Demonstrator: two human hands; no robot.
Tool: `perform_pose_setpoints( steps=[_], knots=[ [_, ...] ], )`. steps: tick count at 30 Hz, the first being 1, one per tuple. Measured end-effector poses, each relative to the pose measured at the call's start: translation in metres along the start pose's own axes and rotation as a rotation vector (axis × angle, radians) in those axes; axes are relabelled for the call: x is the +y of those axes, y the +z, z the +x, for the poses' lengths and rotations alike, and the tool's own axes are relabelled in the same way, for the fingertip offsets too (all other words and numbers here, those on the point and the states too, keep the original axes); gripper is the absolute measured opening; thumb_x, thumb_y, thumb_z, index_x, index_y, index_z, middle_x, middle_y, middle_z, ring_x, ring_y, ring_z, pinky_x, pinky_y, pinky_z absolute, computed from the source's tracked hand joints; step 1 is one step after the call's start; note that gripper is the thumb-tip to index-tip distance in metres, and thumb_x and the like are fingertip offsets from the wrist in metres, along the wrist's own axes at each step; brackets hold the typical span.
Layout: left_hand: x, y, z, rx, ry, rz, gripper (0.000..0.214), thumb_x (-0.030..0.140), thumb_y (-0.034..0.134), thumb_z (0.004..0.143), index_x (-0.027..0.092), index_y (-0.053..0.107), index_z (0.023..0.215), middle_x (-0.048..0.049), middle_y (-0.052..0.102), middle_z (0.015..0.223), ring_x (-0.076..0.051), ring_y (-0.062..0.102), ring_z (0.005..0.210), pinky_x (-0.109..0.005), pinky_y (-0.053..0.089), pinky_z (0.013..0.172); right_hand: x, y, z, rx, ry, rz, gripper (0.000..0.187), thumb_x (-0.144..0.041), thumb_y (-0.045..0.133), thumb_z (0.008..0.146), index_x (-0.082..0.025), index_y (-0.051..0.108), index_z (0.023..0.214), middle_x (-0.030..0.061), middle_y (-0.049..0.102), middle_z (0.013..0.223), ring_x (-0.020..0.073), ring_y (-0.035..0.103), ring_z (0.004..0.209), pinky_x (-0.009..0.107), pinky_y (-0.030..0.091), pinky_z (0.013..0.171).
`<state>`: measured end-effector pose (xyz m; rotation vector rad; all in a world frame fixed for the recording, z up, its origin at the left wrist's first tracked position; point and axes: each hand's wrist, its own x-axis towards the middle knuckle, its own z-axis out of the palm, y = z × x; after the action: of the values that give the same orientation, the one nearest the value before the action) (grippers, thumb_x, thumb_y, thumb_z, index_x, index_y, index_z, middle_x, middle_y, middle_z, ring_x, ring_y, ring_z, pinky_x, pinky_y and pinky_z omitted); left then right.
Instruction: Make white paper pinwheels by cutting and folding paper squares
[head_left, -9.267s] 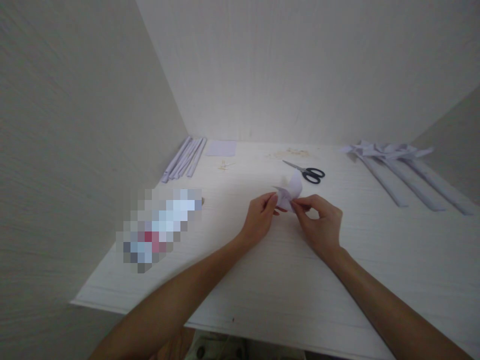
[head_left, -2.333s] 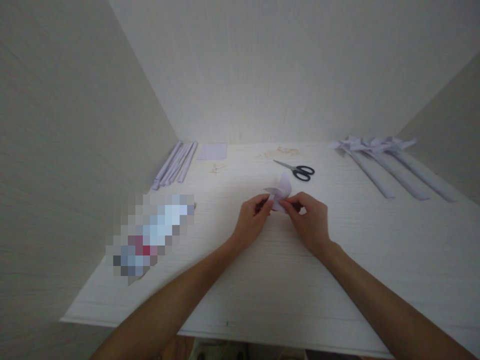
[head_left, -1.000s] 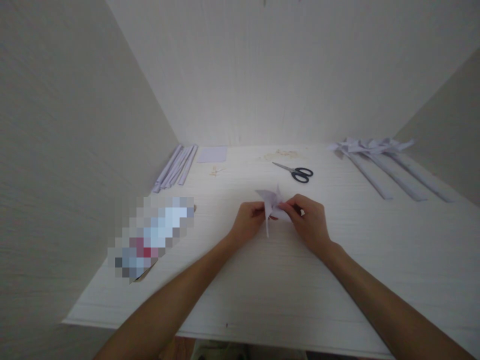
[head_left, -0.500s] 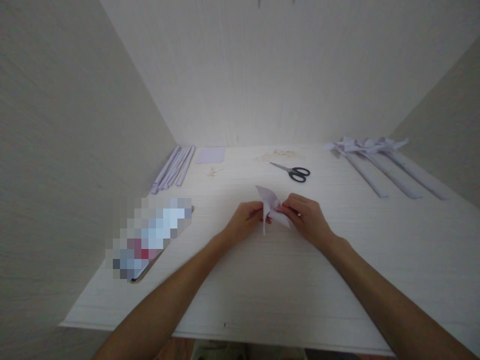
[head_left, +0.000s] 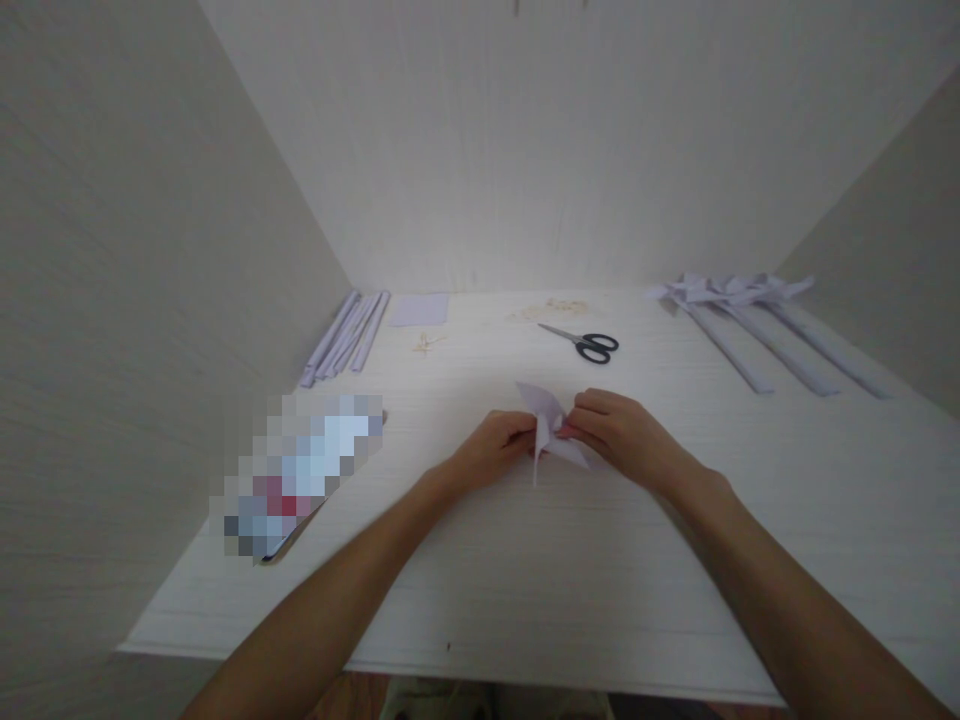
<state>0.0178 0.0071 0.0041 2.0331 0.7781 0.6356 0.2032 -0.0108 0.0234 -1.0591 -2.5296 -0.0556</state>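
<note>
A small folded piece of pale lilac paper (head_left: pixel 541 407), shaped like pinwheel blades, is held just above the white table (head_left: pixel 570 560) near its middle. My left hand (head_left: pixel 491 452) pinches its left side with closed fingers. My right hand (head_left: pixel 626 435) grips its right side, fingers curled over the folds. One blade points up and back, another hangs down between my hands.
Black-handled scissors (head_left: pixel 585 343) lie behind my hands. Several rolled paper sticks (head_left: pixel 346 335) and a lilac paper square (head_left: pixel 420 309) sit at the back left. Finished paper pinwheels on sticks (head_left: pixel 757 320) lie at the back right. A blurred object (head_left: pixel 304 470) rests to the left. Walls enclose three sides.
The folded paper has been turned and lowered a little between my hands; a blade now hangs downward. Both hands stayed pinched on it, the right hand shifting slightly nearer.
</note>
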Motion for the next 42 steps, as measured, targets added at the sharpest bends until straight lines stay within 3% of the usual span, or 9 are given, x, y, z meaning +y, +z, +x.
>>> perform_pose_setpoints(
  steps=[10,18,24,37,42],
  knots=[
    [-0.001,0.002,0.001,-0.004,0.023,0.074,0.020,0.017,0.039,0.074,0.012,0.051,0.059,0.0016,0.048,0.058,-0.009,0.042,0.057,-0.020,0.034,0.054,-0.005,0.005,0.002,-0.004,-0.020,-0.016,0.031,-0.033,0.036,0.084,-0.016,0.053,0.065,0.0027,0.048,0.061,0.0130,0.043,0.057,0.024,0.032,0.053],
    [-0.002,0.002,0.002,0.106,-0.067,-0.083,0.018,0.017,0.040,0.073,0.012,0.054,0.063,0.0000,0.053,0.060,-0.009,0.047,0.056,-0.019,0.037,0.052,-0.006,0.009,0.001,0.166,0.253,0.411,0.015,-0.027,0.049,0.078,-0.017,0.053,0.068,0.0002,0.052,0.061,0.0097,0.045,0.054,0.021,0.035,0.049],
    [-0.007,0.003,0.003,0.142,-0.087,-0.151,0.018,0.015,0.039,0.071,0.011,0.056,0.065,-0.0008,0.054,0.060,-0.010,0.049,0.057,-0.021,0.040,0.055,-0.009,0.008,0.003,0.275,0.352,0.491,0.007,-0.024,0.053,0.074,-0.018,0.055,0.072,0.0014,0.056,0.064,0.0116,0.049,0.056,0.024,0.038,0.052],
    [-0.002,0.001,0.005,0.091,-0.016,-0.008,0.023,0.013,0.036,0.073,0.011,0.058,0.067,-0.0033,0.058,0.069,-0.013,0.052,0.068,-0.025,0.041,0.067,-0.012,0.017,0.006,0.288,0.279,0.523,0.006,-0.019,0.052,0.075,-0.018,0.057,0.071,0.0016,0.057,0.066,0.0120,0.051,0.060,0.024,0.040,0.056],
    [-0.003,0.001,0.006,0.052,-0.051,0.024,0.024,0.012,0.036,0.072,0.011,0.059,0.070,-0.0042,0.060,0.072,-0.015,0.053,0.070,-0.025,0.041,0.066,-0.012,0.022,0.006,0.265,0.279,0.535,0.008,-0.019,0.051,0.075,-0.018,0.057,0.069,0.0010,0.056,0.064,0.0117,0.050,0.058,0.024,0.039,0.054]
  ],
)
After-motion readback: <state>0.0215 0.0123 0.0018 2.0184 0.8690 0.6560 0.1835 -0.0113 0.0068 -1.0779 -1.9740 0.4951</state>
